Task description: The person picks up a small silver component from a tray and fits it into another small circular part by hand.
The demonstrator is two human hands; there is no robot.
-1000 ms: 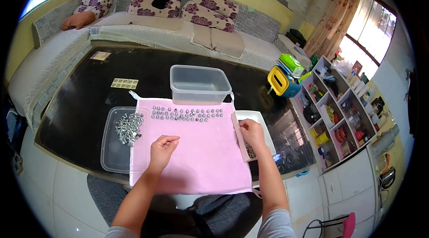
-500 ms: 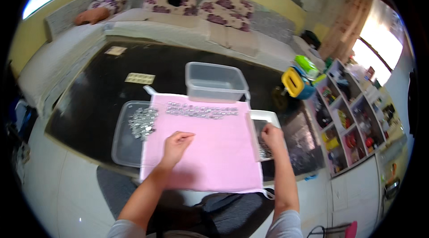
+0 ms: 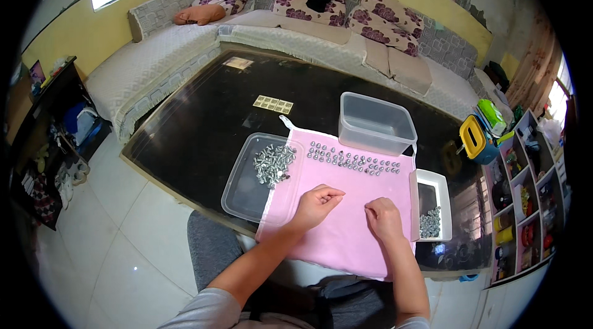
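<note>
A pink cloth (image 3: 346, 252) lies on the black glass table (image 3: 204, 119). Both my hands rest on it near its front half. My left hand (image 3: 318, 200) is curled, its thumb meeting the fingertips; nothing shows in it. My right hand (image 3: 383, 218) is a loose fist close to the cloth's right edge, and its palm is hidden. Two rows of small metal screws (image 3: 352, 159) run along the cloth's far side. A clear shallow tray (image 3: 238, 196) on the left holds a pile of screws (image 3: 273, 164). A white tray (image 3: 441, 184) on the right holds small metal nuts (image 3: 430, 223).
A clear plastic tub (image 3: 375, 122) stands just beyond the cloth. A strip of cards (image 3: 273, 104) lies farther out on the table. A yellow container (image 3: 472, 137) and a shelf unit (image 3: 525, 205) are at the right. A sofa (image 3: 321, 17) runs behind the table.
My right hand has come away from the white tray onto the cloth and curled up. My left hand's fingers have closed. The view has shifted.
</note>
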